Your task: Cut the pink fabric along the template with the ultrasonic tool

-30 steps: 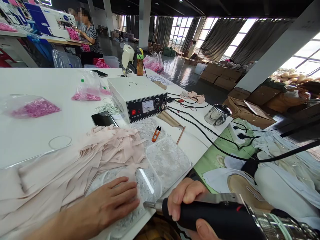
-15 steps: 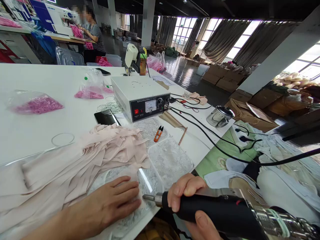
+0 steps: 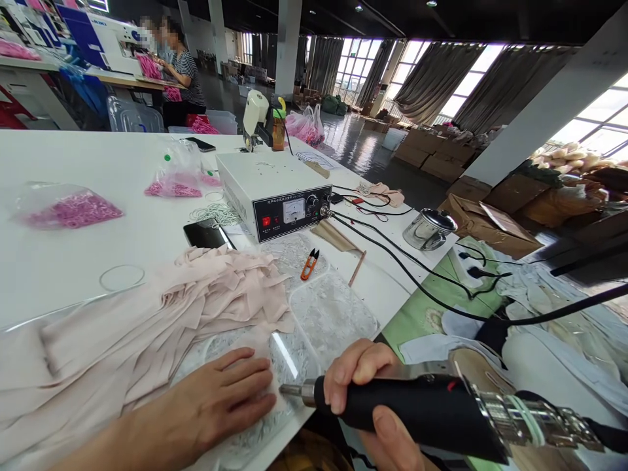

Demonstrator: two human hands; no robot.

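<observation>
Black handheld tool (image 3: 402, 409) is held at the near edge of the white table (image 3: 49, 261), wrapped by the right hand (image 3: 367, 392), its metal tip pointed left beside the fingers of the left hand (image 3: 216, 399). The left hand is laid flat and open on the end of the pale pink fabric strips (image 3: 210, 288), which are heaped at near left, over a marbled mat (image 3: 333, 311).

Pink pieces are held in two clear bags, one at left (image 3: 73, 206) and one farther back (image 3: 174, 173). A filled pink plastic bag (image 3: 307, 124) is seen beyond the bottle (image 3: 279, 129), in which amber liquid is contained. The contents of the lidded metallic mug (image 3: 428, 229) at right cannot be told. Orange thread snips (image 3: 309, 264) are placed before the control box (image 3: 275, 196).

Beyond, a sewing machine (image 3: 101, 42) is attended by a seated person (image 3: 184, 72); cardboard boxes (image 3: 432, 152) are stacked at far right, below curtained windows.
</observation>
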